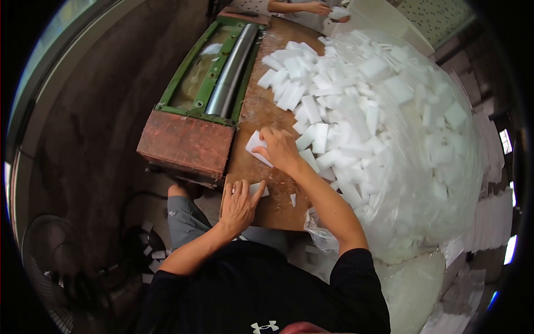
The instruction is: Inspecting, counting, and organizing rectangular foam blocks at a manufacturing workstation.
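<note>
My right hand (280, 150) rests on a white foam block (256, 146) lying on the brown wooden board (261, 111), its fingers curled over the block's far end. My left hand (238, 207) lies flat near the board's front edge, fingertips on a smaller white foam piece (258, 189). A small white scrap (293, 199) lies between my hands. A big heap of white foam blocks (328, 94) spreads over the board to the right of my right hand.
A green-framed machine with a steel roller (231, 69) and a rusty red front (186, 145) stands left of the board. A large clear plastic bag (423, 150) full of foam blocks fills the right. Another person's hands (320, 8) work at the far end. A fan (55, 261) stands lower left.
</note>
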Demonstrator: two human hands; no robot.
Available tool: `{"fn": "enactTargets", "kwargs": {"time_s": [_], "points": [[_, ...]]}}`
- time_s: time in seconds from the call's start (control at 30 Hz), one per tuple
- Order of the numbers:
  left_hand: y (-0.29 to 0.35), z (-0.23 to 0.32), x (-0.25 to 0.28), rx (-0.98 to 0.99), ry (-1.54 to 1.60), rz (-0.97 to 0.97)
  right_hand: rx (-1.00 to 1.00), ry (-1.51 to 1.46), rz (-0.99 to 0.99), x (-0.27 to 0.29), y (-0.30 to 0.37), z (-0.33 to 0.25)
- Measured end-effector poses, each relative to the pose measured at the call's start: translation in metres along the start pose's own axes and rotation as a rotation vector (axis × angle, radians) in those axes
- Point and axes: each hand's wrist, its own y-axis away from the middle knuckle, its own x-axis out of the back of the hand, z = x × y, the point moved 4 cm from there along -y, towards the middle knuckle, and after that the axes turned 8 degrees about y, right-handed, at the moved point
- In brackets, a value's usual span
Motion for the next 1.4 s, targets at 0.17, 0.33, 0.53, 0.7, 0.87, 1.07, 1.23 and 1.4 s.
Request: {"fn": "enactTargets", "kwargs": {"time_s": [0.17, 0.33, 0.53, 0.7, 0.87, 1.07, 1.23, 1.4], "points": [[0.001, -0.009, 0.001, 0.022, 0.077, 0.072, -0.051, -0.241, 0.077, -0.017, 0.012, 0.003], [-0.009, -0.015, -0.017, -0.032, 0.144, 0.088, -0.169, -0.139, 0.015, -0.026, 0.017, 0.007], [-0.011, -0.019, -0.015, -0.025, 0.152, 0.080, 0.020, 0.018, -0.147, -0.017, 0.000, -0.011], [-0.015, -0.021, -0.021, -0.001, 0.135, 0.062, -0.001, -0.193, -0.076, -0.015, -0.044, 0.009], [-0.009, -0.024, -0.016, -0.059, 0.239, 0.120, 0.144, -0.189, 0.056, -0.028, -0.113, 0.017], [-0.007, -0.028, -0.016, -0.049, 0.320, 0.191, 0.203, -0.194, -0.020, -0.068, -0.152, 0.029], [-0.008, -0.033, -0.016, -0.023, 0.384, 0.226, 0.197, -0.180, -0.051, -0.075, -0.165, 0.025], [-0.009, -0.036, -0.014, 0.020, 0.442, 0.298, 0.272, -0.087, -0.151, -0.078, -0.200, -0.007]]}}
